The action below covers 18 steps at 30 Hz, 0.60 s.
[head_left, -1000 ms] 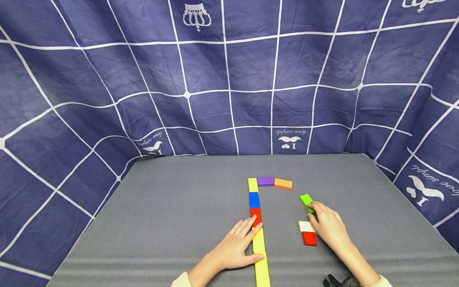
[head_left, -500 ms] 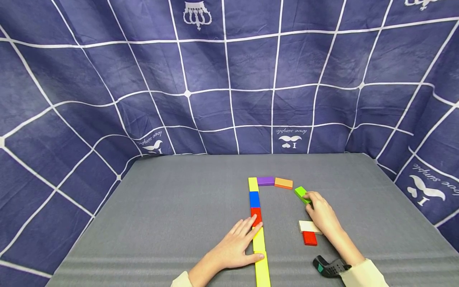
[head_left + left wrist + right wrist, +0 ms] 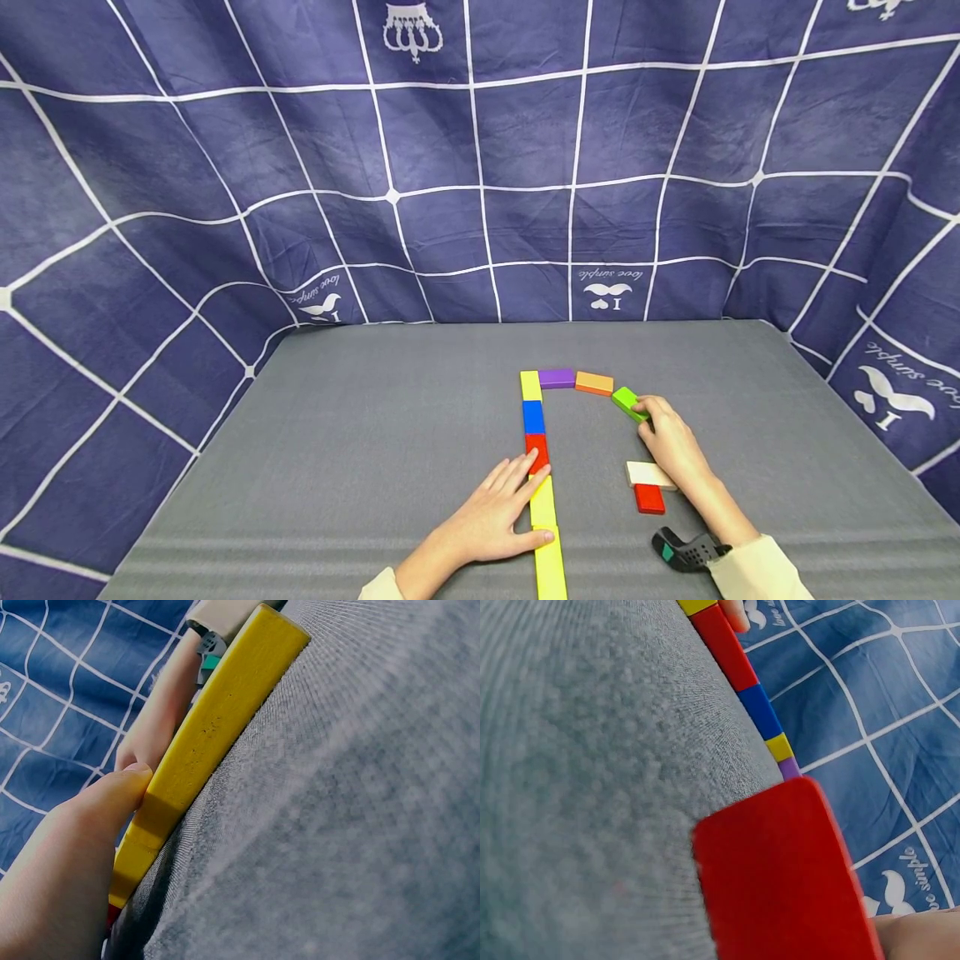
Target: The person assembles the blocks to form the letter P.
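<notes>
My left hand rests with fairly straight fingers on a row of flat wooden blocks, fingertips at a red block and thumb on a long yellow block. Another yellow block lies between these. Beyond the red one come a blue block and a small yellow block. A purple block and an orange block turn off to the right at the far end. My right hand pinches the near end of a green block, slanted close beside the orange one.
Below the right hand, a cream block and a second red block lie against each other. The red one looms large in the right wrist view. A black strap device sits at the right wrist. Blue checked cloth walls the grey table.
The right hand has slid the green block away from me and leftward, up beside the orange block, and turned it more slanted. The left hand has stayed put.
</notes>
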{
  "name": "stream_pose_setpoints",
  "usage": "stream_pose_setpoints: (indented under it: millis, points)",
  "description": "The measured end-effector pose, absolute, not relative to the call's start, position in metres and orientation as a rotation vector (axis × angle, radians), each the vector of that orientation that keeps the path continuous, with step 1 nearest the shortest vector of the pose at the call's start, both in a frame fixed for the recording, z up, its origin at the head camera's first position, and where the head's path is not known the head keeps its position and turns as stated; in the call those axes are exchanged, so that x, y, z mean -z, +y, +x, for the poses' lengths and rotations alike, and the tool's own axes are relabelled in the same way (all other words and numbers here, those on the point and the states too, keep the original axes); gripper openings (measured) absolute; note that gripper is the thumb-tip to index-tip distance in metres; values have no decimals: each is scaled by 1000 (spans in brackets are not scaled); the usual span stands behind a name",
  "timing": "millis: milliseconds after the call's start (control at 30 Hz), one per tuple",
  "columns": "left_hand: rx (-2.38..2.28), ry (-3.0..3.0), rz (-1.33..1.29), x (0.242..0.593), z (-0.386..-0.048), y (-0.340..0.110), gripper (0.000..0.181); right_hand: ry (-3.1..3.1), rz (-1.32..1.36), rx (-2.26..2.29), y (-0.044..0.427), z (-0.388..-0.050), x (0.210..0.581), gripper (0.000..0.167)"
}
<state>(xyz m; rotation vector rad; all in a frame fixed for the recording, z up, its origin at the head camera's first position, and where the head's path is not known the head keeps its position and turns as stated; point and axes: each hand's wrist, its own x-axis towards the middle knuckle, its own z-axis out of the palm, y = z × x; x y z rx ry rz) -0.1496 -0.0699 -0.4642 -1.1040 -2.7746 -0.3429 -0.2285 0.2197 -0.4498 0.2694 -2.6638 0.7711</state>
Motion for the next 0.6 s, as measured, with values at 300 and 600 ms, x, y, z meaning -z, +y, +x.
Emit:
stream_pose_setpoints:
  millis: [300, 600]
  points:
    - [341, -2781, -1105, 463, -149, -70, 74, -2802, 242, -722, 220, -224, 442, 30]
    - [337, -2772, -1102, 464, -149, -70, 74, -2835, 322, -600, 229, -210, 428, 39]
